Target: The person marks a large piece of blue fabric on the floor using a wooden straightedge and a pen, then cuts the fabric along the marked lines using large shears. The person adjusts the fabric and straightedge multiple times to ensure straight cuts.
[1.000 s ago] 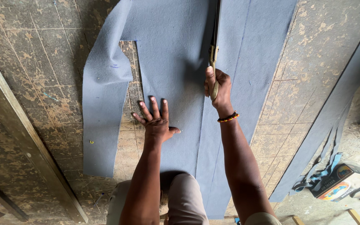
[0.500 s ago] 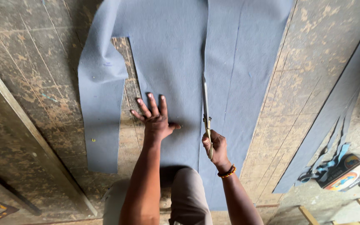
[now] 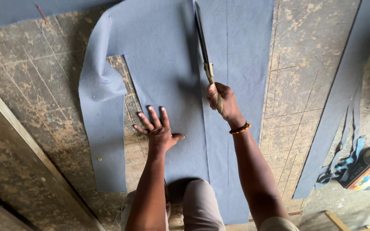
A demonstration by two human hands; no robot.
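On the tiled floor (image 3: 35,81) our blue felt (image 3: 163,64) lies flat; our left hand (image 3: 159,130) presses it, fingers spread, while our right hand (image 3: 221,100) grips shears (image 3: 204,47). The slit beside our knees looks cut; the stretch ahead remains.

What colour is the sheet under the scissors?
Grey-blue, plain, no pattern. The sheet shows best in the head view, spread on the worn tiled floor beneath the scissors.

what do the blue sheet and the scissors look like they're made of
Blue sheet: probably felt or similar non-woven fabric, matte, faintly fuzzy, lying limp and creased under the left hand.
Scissors in the right hand: dark metal blades, likely steel, with a brass-toned pivot and handle.
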